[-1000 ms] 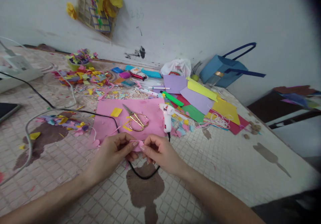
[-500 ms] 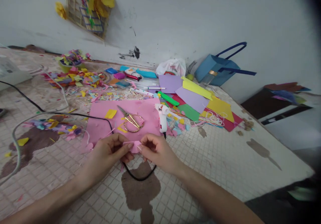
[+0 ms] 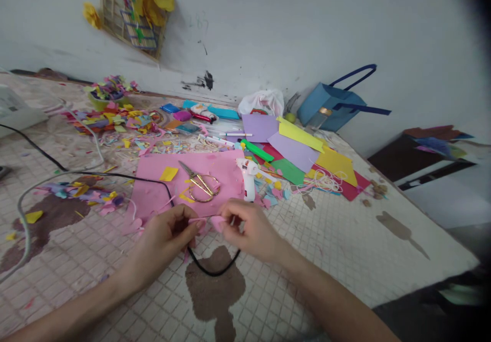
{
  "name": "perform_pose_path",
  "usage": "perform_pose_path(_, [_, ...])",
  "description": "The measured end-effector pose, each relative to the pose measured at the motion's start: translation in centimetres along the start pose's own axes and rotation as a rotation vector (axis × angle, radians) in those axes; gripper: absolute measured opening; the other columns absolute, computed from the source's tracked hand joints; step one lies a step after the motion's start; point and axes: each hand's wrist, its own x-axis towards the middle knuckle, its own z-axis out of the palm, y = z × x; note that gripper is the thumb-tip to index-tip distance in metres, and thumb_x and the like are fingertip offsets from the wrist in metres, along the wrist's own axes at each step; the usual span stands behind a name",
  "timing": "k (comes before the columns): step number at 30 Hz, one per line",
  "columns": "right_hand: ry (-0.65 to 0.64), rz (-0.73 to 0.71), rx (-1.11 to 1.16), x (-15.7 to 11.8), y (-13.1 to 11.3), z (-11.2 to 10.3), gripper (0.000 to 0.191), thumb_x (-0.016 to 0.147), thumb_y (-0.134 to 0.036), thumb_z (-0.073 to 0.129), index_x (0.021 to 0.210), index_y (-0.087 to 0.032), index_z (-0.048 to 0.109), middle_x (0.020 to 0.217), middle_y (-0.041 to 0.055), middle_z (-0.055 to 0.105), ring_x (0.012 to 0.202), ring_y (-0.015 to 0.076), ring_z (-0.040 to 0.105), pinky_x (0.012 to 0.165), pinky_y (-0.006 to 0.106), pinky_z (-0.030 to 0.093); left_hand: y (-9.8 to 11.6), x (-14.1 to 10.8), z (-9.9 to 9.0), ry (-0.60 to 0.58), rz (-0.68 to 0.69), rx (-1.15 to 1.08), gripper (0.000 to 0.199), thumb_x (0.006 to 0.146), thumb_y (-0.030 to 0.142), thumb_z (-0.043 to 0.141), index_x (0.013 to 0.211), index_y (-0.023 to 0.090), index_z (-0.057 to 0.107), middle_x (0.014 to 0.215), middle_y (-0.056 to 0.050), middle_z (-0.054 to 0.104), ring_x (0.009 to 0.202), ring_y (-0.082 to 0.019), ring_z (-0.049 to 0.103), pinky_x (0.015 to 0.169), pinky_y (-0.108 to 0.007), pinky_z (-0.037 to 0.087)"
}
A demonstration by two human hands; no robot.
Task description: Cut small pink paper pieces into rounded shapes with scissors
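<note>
Pinching pink scrap (image 3: 195, 221) in L hand (image 3: 163, 240), w/ scissors (image 3: 199, 181) beyond grip, and pink pc (image 3: 218, 223) in R hand (image 3: 253, 229), w/ glue gun (image 3: 248, 179) just beyond. Prob. parting pcs by hand, needing light, steady fingertip pressure next.

I have the left hand (image 3: 163, 240) and right hand (image 3: 251, 229) bare, near each other but apart, over the tabletop (image 3: 287, 229), well in from its right edge. Both pinch thumb to curled index finger, fingertips inward; the forearms (image 3: 326, 288) converge forward.
</note>
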Motion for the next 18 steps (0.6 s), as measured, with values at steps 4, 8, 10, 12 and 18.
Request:
perform_pose_path(4, [-0.245,0.058,-0.232,-0.6,1.8,-6.1,0.019,0.082,-0.022,0.054,0.064,-0.019,0.05,0.057,-0.0049,0.049,0.052,0.0098,0.046,0.048,0.021,0.033,0.6,0.1,0.0,-0.013,-0.038,-0.046,0.019,0.08,0.035,0.057,0.073,0.018,0.053,0.052,0.006,0.049,0.045,-0.009,0.046,0.041,-0.017,0.042])
perform_pose_path(8, [0.108,0.267,-0.384,-1.1,4.9,-9.7,0.019,0.084,-0.03,0.052,0.068,-0.02,0.054,0.056,-0.0032,0.053,0.049,0.0123,0.05,0.047,0.023,0.035,0.6,0.1,0.2,-0.027,-0.054,-0.076,0.02,0.08,0.036,0.057,0.073,0.018,0.054,0.051,0.006,0.048,0.044,-0.009,0.046,0.04,-0.017,0.043])
perform_pose_path(10, [0.257,0.3,-0.431,-1.0,6.2,-10.1,0.019,0.088,-0.033,0.043,0.086,-0.018,0.055,0.069,0.0015,0.06,0.052,0.0137,0.052,0.049,0.025,0.037,0.5,0.1,0.2,-0.025,-0.06,-0.09,0.019,0.079,0.036,0.058,0.074,0.018,0.054,0.052,0.006,0.05,0.045,-0.009,0.048,0.041,-0.019,0.045])
perform_pose_path(12, [0.331,0.324,-0.472,-0.9,7.2,-10.1,0.021,0.088,-0.034,0.043,0.096,-0.017,0.054,0.083,0.006,0.063,0.055,0.0144,0.054,0.051,0.027,0.039,0.5,0.0,0.2,-0.03,-0.064,-0.104,0.018,0.078,0.035,0.059,0.074,0.018,0.055,0.053,0.005,0.052,0.045,-0.01,0.049,0.041,-0.02,0.045])
perform_pose_path(18, [0.234,0.345,-0.535,-1.0,8.3,-10.3,0.007,0.073,-0.023,0.057,0.068,-0.018,0.058,0.069,0.0022,0.062,0.058,0.0161,0.054,0.055,0.027,0.038,1.4,0.2,0.3,-0.037,-0.162,-0.219,0.016,0.075,0.032,0.063,0.073,0.016,0.06,0.059,0.001,0.065,0.054,-0.012,0.059,0.053,-0.021,0.049])
